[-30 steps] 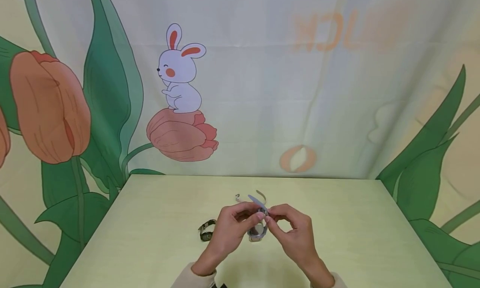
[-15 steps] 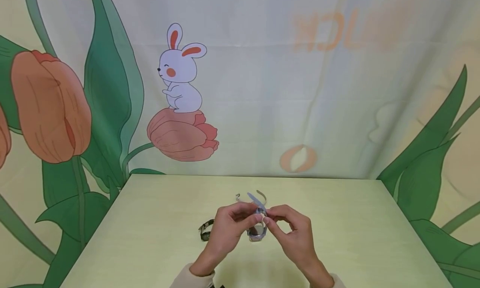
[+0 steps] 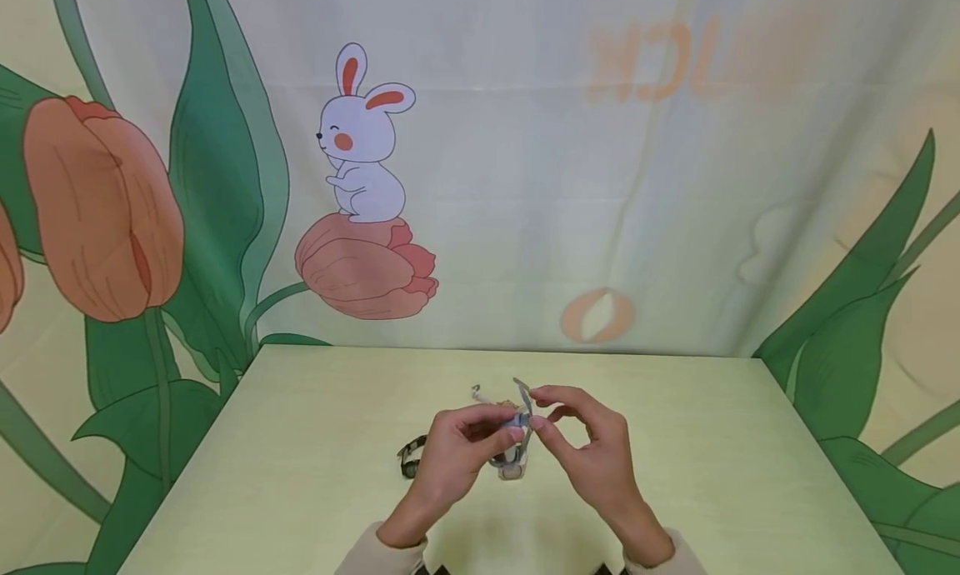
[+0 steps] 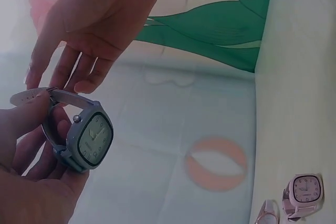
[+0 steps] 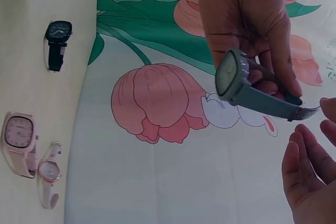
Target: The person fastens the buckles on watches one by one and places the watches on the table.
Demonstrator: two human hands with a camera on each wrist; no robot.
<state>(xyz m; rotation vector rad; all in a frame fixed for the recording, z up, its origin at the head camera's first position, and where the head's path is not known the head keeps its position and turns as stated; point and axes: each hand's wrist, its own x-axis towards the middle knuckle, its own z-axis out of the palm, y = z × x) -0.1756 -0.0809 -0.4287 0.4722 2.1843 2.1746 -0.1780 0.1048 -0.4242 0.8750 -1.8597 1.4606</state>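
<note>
You held a blue-grey watch [image 4: 93,140] aloft in your left hand [image 3: 459,457]. Its squarish face [image 5: 227,77] was tilted; its strap [image 5: 268,103] formed a loop.

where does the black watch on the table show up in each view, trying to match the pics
Head: black watch below center, just left of the left hand.
Left wrist: not in this picture.
Right wrist: upper left, on the table.
Shared landmark: the blue-grey watch held in the left hand, mid-left in the left wrist view, right of center in the right wrist view.
</note>
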